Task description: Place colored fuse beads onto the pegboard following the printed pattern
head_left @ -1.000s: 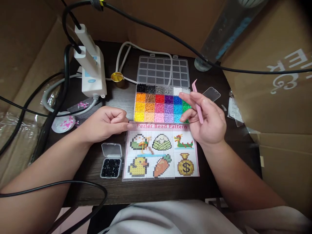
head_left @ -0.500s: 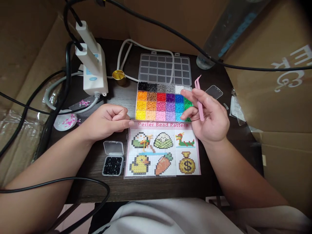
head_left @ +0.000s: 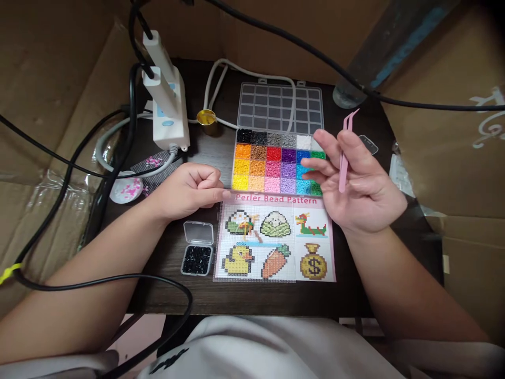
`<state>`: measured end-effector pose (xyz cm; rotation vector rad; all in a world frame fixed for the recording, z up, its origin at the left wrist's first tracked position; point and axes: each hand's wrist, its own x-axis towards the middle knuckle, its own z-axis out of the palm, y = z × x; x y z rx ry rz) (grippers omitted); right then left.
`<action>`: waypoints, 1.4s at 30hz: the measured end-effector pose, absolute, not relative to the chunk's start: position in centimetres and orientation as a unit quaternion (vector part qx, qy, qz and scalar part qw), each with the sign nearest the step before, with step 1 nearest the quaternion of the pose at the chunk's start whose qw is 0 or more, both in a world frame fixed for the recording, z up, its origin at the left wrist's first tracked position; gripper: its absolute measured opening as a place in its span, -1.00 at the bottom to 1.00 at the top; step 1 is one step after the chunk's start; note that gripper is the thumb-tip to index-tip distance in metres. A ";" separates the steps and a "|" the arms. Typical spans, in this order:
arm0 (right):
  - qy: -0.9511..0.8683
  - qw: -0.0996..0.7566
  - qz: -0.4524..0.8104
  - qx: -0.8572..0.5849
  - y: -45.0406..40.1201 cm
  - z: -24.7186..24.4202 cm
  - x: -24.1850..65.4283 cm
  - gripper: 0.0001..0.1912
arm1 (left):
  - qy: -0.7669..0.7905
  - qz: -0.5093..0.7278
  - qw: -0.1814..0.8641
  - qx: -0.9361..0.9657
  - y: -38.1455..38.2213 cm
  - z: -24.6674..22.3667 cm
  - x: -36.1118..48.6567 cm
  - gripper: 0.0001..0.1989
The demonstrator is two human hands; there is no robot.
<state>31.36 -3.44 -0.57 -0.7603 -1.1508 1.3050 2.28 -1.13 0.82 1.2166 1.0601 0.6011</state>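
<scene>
My right hand [head_left: 365,184] is raised palm up at the right end of the bead box, with pink bent-tip tweezers [head_left: 344,158] held at the thumb, points upward. The other fingers are half curled in front of the box's right columns. My left hand [head_left: 193,192] rests closed, its thumb tip at the front left corner of the bead box [head_left: 272,193]. The box lies open, with beads sorted by colour. In front of it is a printed pattern sheet [head_left: 319,211], partly covered by a clear pegboard [head_left: 254,277] with some beads over the duck.
A small open case of black beads [head_left: 197,260] stands left of the sheet. Behind it are a gold cup [head_left: 206,122], a white power strip [head_left: 171,118] and a dish of pink beads [head_left: 126,187]. Black cables [head_left: 158,284] cross the view; cardboard walls [head_left: 469,158] surround the desk.
The view has shifted, so the desk things appear farther right. My right hand has moved right and away from the box, turning the tweezers more upright. My left hand stays by the box corner.
</scene>
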 end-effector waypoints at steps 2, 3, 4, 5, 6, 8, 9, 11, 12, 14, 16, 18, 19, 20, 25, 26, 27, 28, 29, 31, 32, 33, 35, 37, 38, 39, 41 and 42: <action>-0.501 0.576 0.559 -0.325 -3.5 -0.4 31.3 -0.45 | 0.466 0.265 0.654 0.534 -1.1 0.7 2.2 -0.49; -0.508 0.577 0.549 -0.328 -3.5 -0.4 31.2 -0.41 | 0.464 0.266 0.656 0.532 -1.1 0.6 2.2 -0.49; -0.515 0.580 0.536 -0.334 -3.5 -0.4 31.1 -0.38 | 0.461 0.268 0.659 0.531 -1.1 0.6 2.2 -0.49; -0.520 0.585 0.520 -0.342 -3.6 -0.4 31.0 -0.36 | 0.457 0.269 0.662 0.529 -1.1 0.6 2.2 -0.49; -0.522 0.591 0.503 -0.354 -3.7 -0.5 30.8 -0.36 | 0.454 0.270 0.665 0.528 -1.1 0.6 2.2 -0.49; -0.517 0.601 0.468 -0.391 -3.9 -0.7 30.5 -0.42 | 0.452 0.272 0.667 0.526 -1.0 0.7 2.3 -0.50; -0.513 0.605 0.452 -0.409 -3.9 -0.8 30.3 -0.46 | 0.454 0.272 0.666 0.526 -1.0 0.8 2.4 -0.50; -0.507 0.614 0.431 -0.424 -4.0 -0.9 30.1 -0.53 | 0.457 0.271 0.664 0.526 -1.0 0.9 2.5 -0.50; -0.507 0.621 0.425 -0.419 -4.1 -0.9 30.0 -0.57 | 0.458 0.270 0.665 0.525 -1.0 0.9 2.5 -0.50; -0.505 0.637 0.421 -0.402 -4.0 -0.8 29.8 -0.64 | 0.454 0.269 0.672 0.519 -1.0 0.9 2.5 -0.49; -0.500 0.647 0.421 -0.392 -4.0 -0.7 29.7 -0.69 | 0.448 0.269 0.682 0.512 -1.0 0.7 2.4 -0.49; -0.495 0.649 0.428 -0.388 -3.9 -0.7 29.5 -0.70 | 0.443 0.270 0.684 0.512 -1.0 0.6 2.3 -0.49; -0.493 0.648 0.434 -0.385 -3.8 -0.8 29.4 -0.69 | 0.441 0.271 0.684 0.514 -1.0 0.5 2.3 -0.49; -0.493 0.647 0.440 -0.381 -3.7 -0.9 29.3 -0.68 | 0.440 0.273 0.684 0.514 -1.0 0.5 2.2 -0.49; -0.490 0.648 0.436 -0.387 -3.3 -1.5 28.7 -0.63 | 0.434 0.270 0.693 0.509 -1.0 0.5 2.1 -0.48; -0.491 0.647 0.433 -0.392 -3.3 -1.6 28.6 -0.64 | 0.433 0.271 0.693 0.508 -1.0 0.5 2.1 -0.48; -0.493 0.644 0.429 -0.398 -3.3 -1.7 28.5 -0.66 | 0.429 0.273 0.697 0.506 -1.1 0.5 2.1 -0.47; -0.497 0.638 0.425 -0.406 -3.3 -1.8 28.4 -0.67 | 0.425 0.274 0.701 0.503 -1.1 0.5 2.0 -0.47; -0.503 0.631 0.420 -0.415 -3.4 -1.8 28.4 -0.70 | 0.423 0.274 0.704 0.501 -1.1 0.5 2.0 -0.47; -0.516 0.615 0.409 -0.434 -3.5 -1.8 28.2 -0.74 | 0.420 0.274 0.705 0.502 -1.0 0.4 1.9 -0.47; -0.520 0.610 0.404 -0.441 -3.6 -1.8 28.1 -0.76 | 0.418 0.273 0.706 0.502 -1.0 0.3 1.8 -0.47; -0.520 0.607 0.400 -0.448 -3.6 -1.8 28.0 -0.77 | 0.416 0.272 0.707 0.503 -1.0 0.2 1.7 -0.47; -0.511 0.606 0.399 -0.462 -3.7 -1.7 27.8 -0.80 | 0.412 0.270 0.708 0.506 -0.9 0.0 1.6 -0.48; -0.494 0.606 0.409 -0.471 -3.6 -1.6 27.6 -0.81 | 0.408 0.268 0.709 0.508 -0.9 -0.2 1.5 -0.48; -0.486 0.604 0.416 -0.475 -3.6 -1.5 27.5 -0.82 | 0.407 0.268 0.710 0.508 -0.8 -0.2 1.5 -0.48; -0.481 0.602 0.421 -0.478 -3.6 -1.4 27.5 -0.81 | 0.406 0.269 0.712 0.506 -0.8 -0.2 1.5 -0.48; -0.476 0.603 0.418 -0.485 -3.6 -1.2 27.6 -0.81 | 0.408 0.273 0.714 0.500 -0.8 0.0 1.6 -0.47; -0.475 0.607 0.411 -0.487 -3.6 -1.1 27.7 -0.81 | 0.411 0.274 0.713 0.498 -0.9 0.1 1.6 -0.47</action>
